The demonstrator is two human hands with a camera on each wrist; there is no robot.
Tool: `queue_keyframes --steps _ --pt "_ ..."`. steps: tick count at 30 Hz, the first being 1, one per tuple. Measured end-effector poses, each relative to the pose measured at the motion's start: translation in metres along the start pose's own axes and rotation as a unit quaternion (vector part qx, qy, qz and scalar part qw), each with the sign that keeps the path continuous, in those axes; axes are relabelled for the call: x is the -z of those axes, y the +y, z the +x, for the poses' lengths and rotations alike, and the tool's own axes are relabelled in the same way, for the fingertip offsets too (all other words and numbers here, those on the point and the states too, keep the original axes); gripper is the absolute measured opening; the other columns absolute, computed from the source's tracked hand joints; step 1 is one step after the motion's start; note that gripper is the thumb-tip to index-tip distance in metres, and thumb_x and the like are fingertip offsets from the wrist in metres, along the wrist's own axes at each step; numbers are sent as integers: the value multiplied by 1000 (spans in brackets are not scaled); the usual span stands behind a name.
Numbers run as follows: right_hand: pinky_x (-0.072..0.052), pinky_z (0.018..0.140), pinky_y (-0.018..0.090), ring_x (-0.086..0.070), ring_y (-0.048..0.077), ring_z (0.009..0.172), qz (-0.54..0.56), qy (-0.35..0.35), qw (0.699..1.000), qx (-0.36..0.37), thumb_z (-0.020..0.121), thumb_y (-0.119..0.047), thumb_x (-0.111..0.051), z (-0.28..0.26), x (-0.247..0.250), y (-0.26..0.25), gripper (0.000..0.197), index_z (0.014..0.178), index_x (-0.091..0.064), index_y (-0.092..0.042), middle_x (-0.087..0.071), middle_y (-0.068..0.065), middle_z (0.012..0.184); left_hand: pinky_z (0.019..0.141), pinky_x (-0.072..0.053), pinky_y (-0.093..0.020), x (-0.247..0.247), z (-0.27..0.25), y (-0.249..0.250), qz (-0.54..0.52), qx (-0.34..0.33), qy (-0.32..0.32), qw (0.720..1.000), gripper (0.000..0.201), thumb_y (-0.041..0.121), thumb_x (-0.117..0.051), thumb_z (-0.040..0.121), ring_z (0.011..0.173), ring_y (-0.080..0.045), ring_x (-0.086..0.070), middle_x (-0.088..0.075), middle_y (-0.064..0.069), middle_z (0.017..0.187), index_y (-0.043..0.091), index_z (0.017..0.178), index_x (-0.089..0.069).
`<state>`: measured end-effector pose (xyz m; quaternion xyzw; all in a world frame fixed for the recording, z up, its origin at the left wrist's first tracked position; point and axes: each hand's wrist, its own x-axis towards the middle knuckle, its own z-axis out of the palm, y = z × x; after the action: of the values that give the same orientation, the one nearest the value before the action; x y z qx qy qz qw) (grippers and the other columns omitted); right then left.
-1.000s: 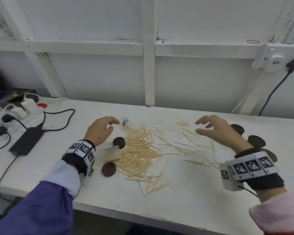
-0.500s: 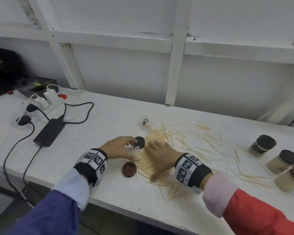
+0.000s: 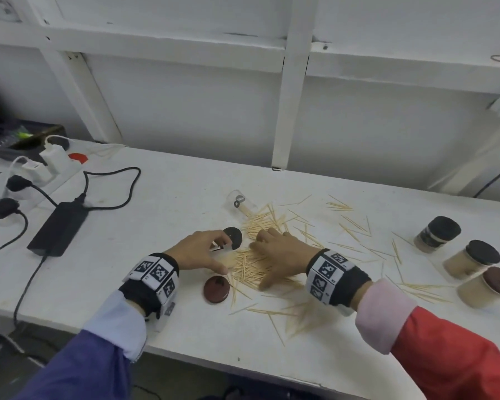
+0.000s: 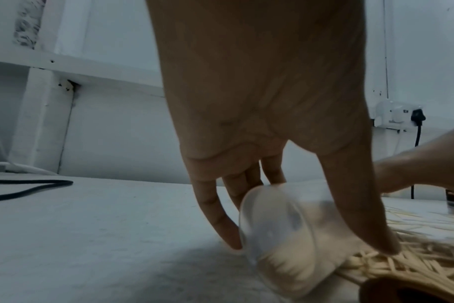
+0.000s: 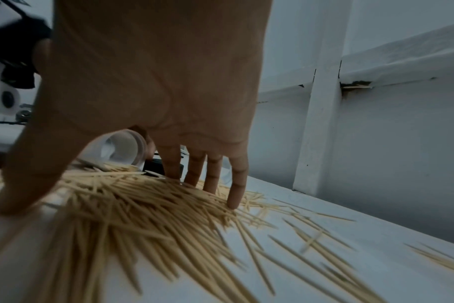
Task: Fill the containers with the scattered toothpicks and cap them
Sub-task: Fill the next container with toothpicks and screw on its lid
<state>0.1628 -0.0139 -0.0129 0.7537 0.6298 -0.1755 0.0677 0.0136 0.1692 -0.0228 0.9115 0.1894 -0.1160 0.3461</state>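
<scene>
A heap of toothpicks [image 3: 248, 264] lies mid-table, with more strewn to the right. My left hand [image 3: 211, 249] grips a clear container [image 4: 285, 235] lying on its side, its mouth toward the heap [image 5: 122, 151]. My right hand [image 3: 274, 255] lies spread on the heap, its straight fingers [image 5: 236, 194] touching the toothpicks. A black cap [image 3: 233, 237] sits just behind the left hand's fingers and a brown cap [image 3: 216, 289] lies in front of that hand. A second clear container [image 3: 238, 202] lies on its side farther back.
Three capped, filled containers [image 3: 471, 258] stand at the right end of the white table [image 3: 156, 203]. A black power adapter [image 3: 59, 228], cables and a power strip [image 3: 49, 166] occupy the left. The table's front edge runs just below my wrists.
My right hand came in from the right and settled flat on the heap. My left hand dropped onto the lying container and took hold of it.
</scene>
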Motion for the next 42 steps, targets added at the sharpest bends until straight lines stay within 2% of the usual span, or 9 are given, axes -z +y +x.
queue_keyframes --steps 7,10,15,20,26,32,37,40,42 --pt "-40 81 29 -43 19 112 40 -4 999 6 81 -41 -71 3 6 4 59 129 -47 -18 -47 0 122 81 -40 -13 7 2 -1 -17 -6 -38 999 66 30 -91 64 107 -8 -51 -55 13 114 31 119 -56" --pt "-45 82 33 -47 18 108 46 -4 999 6 82 -36 -69 4 6 8 50 125 -49 -19 -50 -1 118 89 -45 -20 10 -1 0 -100 -40 -9 994 63 20 -94 58 106 -7 -57 -62 14 113 33 110 -62" --pt "-42 69 32 -51 22 97 -9 20 999 31 86 -34 -61 5 3 11 36 115 -52 -14 -52 2 108 81 -41 -7 9 -3 7 -194 -83 52 976 60 0 -90 58 92 9 -57 -64 9 113 23 107 -65" --pt "-45 71 35 -50 21 100 -30 34 997 56 92 -38 -57 4 -1 16 36 117 -52 -13 -51 3 111 86 -43 -11 6 0 6 -211 -83 76 971 60 9 -92 60 99 3 -59 -64 7 117 26 110 -64" --pt "-44 70 34 -54 25 95 -41 15 997 71 96 -24 -51 6 2 16 24 114 -52 -7 -52 8 108 85 -41 -9 -1 2 6 -210 -79 79 971 59 8 -91 61 97 6 -57 -64 9 115 28 109 -64" --pt "-38 66 34 -50 27 103 -94 15 994 61 99 -20 -41 2 -5 11 28 122 -43 -4 -49 11 117 94 -47 -28 -5 8 4 -205 -64 86 973 61 20 -92 60 106 -10 -60 -64 11 117 30 113 -64" --pt "-38 80 37 -52 29 103 -113 49 991 48 101 -12 -33 -2 -9 10 24 121 -44 -5 -52 12 119 91 -48 -28 -6 7 11 -232 -47 94 967 69 45 -86 48 105 -11 -61 -65 9 114 33 111 -62" --pt "-34 82 35 -48 28 103 -101 60 992 35 96 -6 -25 -4 -6 14 30 119 -45 -5 -53 12 118 90 -48 -32 -4 8 12 -231 -36 115 965 64 37 -88 55 106 -15 -59 -63 9 113 34 113 -60" --pt "-32 83 35 -46 27 103 -85 72 993 39 85 -15 -5 -9 -2 18 52 116 -46 -5 -54 11 116 88 -46 -28 -3 11 12 -242 -26 134 961 60 24 -89 65 108 -14 -57 -61 8 115 30 116 -59"
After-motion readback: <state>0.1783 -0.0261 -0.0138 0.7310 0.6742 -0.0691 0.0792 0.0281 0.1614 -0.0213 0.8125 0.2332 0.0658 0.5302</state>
